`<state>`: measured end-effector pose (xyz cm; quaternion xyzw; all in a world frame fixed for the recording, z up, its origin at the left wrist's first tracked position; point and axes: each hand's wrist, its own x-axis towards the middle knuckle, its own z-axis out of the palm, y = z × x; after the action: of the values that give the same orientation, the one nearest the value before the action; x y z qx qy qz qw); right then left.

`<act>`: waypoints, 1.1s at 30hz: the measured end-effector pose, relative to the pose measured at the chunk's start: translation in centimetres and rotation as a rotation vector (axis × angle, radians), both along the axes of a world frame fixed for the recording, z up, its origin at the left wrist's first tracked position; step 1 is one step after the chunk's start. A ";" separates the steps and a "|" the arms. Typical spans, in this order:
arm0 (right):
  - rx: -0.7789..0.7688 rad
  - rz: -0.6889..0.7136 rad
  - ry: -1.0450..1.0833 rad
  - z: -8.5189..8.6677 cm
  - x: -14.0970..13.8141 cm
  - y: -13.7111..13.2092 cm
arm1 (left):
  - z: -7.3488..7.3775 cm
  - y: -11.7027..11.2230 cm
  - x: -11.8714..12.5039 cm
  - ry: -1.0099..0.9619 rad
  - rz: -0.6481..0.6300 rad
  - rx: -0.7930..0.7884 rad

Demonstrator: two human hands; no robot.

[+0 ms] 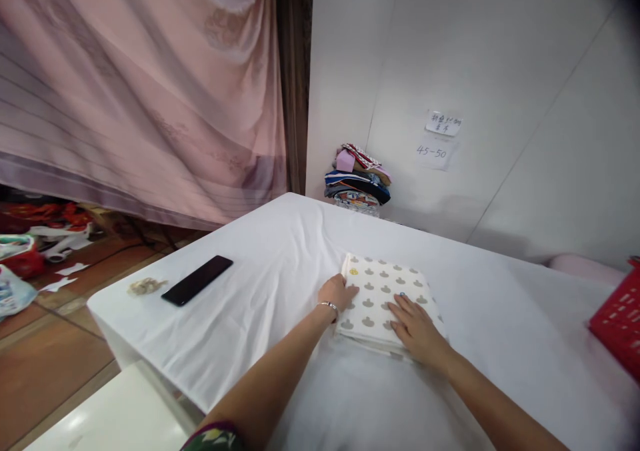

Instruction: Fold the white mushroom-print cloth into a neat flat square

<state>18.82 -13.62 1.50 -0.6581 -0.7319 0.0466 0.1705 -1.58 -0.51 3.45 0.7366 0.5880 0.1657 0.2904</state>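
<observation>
A white cloth (380,284) printed with grey shapes lies folded into a neat, layered rectangle on the white-covered table. My left hand (339,295) is at its left edge, thumb on top and the other fingers around the side, partly hidden. Flat on the right part of the cloth rests my right hand (417,327), its fingers spread over the print. A small yellow mark shows near the far left corner of the cloth.
On the left of the table (260,264) lie a black phone (198,281) and a beige hair tie (145,286). A stack of folded clothes (357,179) stands at the far edge by the wall. A red basket (620,317) is at the right.
</observation>
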 end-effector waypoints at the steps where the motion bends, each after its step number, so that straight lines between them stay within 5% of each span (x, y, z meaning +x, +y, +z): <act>1: -0.009 -0.004 -0.010 -0.3 0.0 0.0 | -0.1 0.1 0.0 -0.007 -0.010 -0.004; 10: -0.084 -0.041 0.142 1.0 0.1 0.6 | -1.9 0.2 -0.7 -0.104 0.032 0.034; 16: 0.026 -0.068 0.204 4.0 -1.9 7.8 | -2.1 0.0 -0.8 -0.101 0.016 0.072; 23: -0.217 0.124 -0.125 5.7 -6.9 16.6 | -2.8 0.4 -0.7 -0.128 0.015 0.098; 33: -0.384 0.176 -0.321 6.7 -6.8 19.1 | -2.7 0.6 -0.6 -0.198 0.018 0.129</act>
<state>12.03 5.44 8.20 -0.6113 -0.7817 0.0942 -0.0805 -2.19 0.06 0.71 0.7285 0.5510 0.2777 0.2977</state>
